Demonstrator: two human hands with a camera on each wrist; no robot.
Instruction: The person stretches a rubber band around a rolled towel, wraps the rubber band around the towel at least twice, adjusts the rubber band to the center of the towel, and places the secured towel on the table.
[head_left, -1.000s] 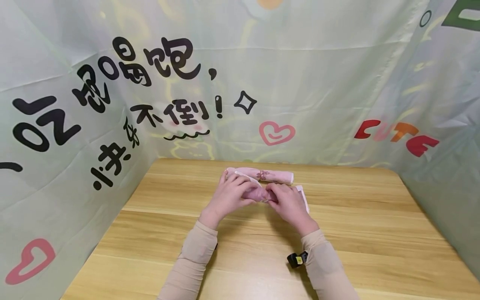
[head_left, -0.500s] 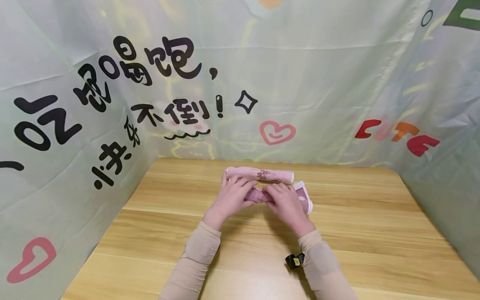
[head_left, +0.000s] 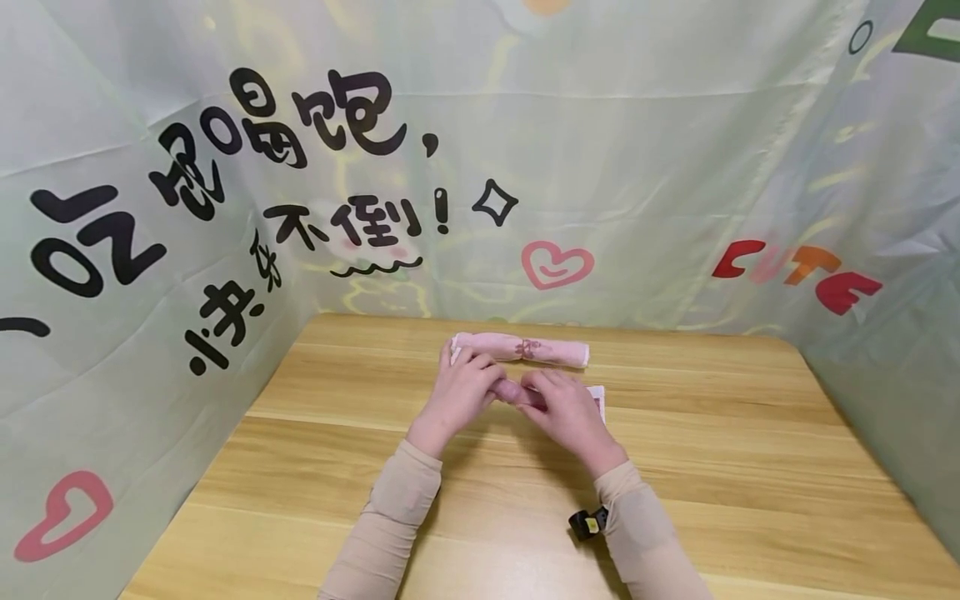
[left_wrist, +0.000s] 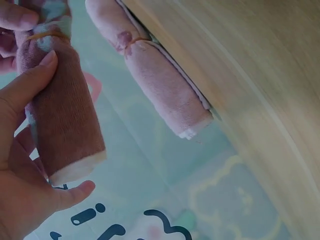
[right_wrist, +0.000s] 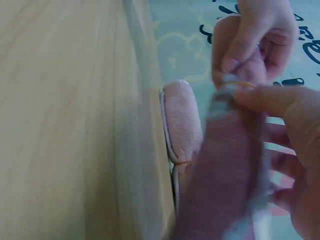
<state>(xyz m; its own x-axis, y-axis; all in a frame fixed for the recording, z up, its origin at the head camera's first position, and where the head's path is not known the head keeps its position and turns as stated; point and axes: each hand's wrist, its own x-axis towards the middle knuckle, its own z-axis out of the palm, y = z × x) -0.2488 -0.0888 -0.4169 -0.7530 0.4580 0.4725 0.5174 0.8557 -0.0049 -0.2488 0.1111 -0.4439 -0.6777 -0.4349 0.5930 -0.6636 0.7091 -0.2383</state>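
A rolled dark pink towel [left_wrist: 70,110] with a pale edge is held between both hands above the table, seen in all views. A thin orange rubber band [left_wrist: 50,35] circles its middle. My left hand [head_left: 461,387] grips the left part of the roll, thumb along it near the band. My right hand [head_left: 573,408] holds the roll close to the band, thumb by the band in the right wrist view, where the near end of the towel is blurred. Behind the hands lies a second rolled towel [head_left: 555,352], light pink, also banded at its middle.
The wooden table [head_left: 712,467] backs onto a printed fabric curtain [head_left: 637,167] with black lettering and hearts, which also encloses both sides. A small black device [head_left: 588,523] is strapped at the right wrist.
The held towel's right end, which swung out further to the right half a second ago, now shows less beyond my right hand. My hands have shifted only slightly. The second towel stays put.
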